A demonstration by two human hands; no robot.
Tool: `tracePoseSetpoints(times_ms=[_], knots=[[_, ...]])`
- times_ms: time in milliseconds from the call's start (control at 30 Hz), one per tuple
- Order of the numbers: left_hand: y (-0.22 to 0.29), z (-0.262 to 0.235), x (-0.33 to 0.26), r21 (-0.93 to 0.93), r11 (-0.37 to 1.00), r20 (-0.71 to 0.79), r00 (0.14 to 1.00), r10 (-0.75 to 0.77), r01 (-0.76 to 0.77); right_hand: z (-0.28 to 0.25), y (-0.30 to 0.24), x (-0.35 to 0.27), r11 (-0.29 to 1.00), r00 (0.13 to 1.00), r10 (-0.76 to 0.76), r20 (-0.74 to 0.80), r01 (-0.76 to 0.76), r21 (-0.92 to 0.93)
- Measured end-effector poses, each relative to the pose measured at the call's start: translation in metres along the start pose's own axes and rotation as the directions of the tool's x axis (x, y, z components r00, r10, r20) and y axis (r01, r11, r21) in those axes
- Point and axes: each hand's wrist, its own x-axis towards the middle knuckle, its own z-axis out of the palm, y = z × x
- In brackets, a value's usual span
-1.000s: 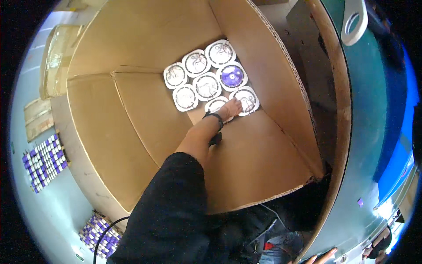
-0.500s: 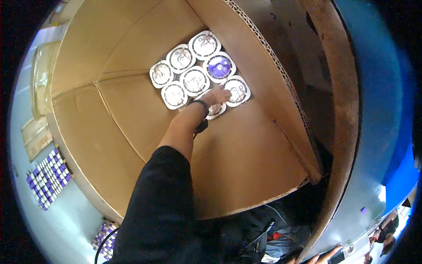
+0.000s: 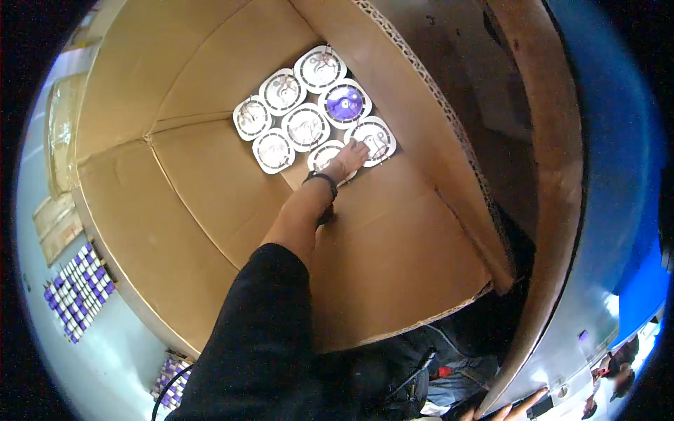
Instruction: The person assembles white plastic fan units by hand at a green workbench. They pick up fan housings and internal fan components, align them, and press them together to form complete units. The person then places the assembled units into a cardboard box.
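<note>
My left hand reaches deep into a large cardboard box, a dark band on its wrist. Its fingers are stretched out over the near rim of a white rounded-square unit with a round centre and thin wires. Beneath the palm and wrist lies another such unit, partly hidden. Several similar units sit close together in rows on the box floor, one with a purple centre. My right hand is at the lower right, fingers apart against a brown edge; the rest of it is cut off.
The box's cut corrugated rim runs along the right. On the pale floor at left are stacks of purple and white pieces and flat cardboard pieces. Beyond the brown edge, another person shows at far right.
My left hand has shifted slightly over the units, and more of the near unit under it now shows. The whole view has shifted a little. My right hand stays at the edge.
</note>
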Motion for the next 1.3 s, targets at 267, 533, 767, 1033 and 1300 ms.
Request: tracePoseSetpoints(times_ms=[267, 533, 767, 1033, 1300], knots=[[-0.017, 0.0, -0.012, -0.089, 0.994, 0.028, 0.997, 0.07, -0.067, -0.005, 0.003, 0.012, 0.975, 0.979, -0.206, 0.0, 0.205, -0.08], [-0.004, -0.01, -0.006, 0.016, 1.0, -0.023, 1.0, -0.001, 0.001, -0.002, -0.039, 0.033, 0.98, 0.983, -0.182, -0.036, 0.178, -0.089], [-0.007, 0.001, -0.001, -0.041, 0.997, 0.031, 0.998, 0.06, -0.058, -0.004, -0.032, 0.04, 0.977, 0.98, -0.195, -0.028, 0.192, -0.088], [-0.036, -0.028, -0.001, -0.153, 0.975, -0.048, 0.987, 0.153, -0.159, -0.004, -0.028, 0.039, 0.977, 0.979, -0.2, -0.046, 0.195, -0.091], [-0.074, -0.124, -0.086, -0.524, 0.845, -0.075, 0.994, 0.081, -0.109, -0.008, -0.03, 0.035, 0.952, 0.94, -0.304, -0.152, 0.297, -0.066]])
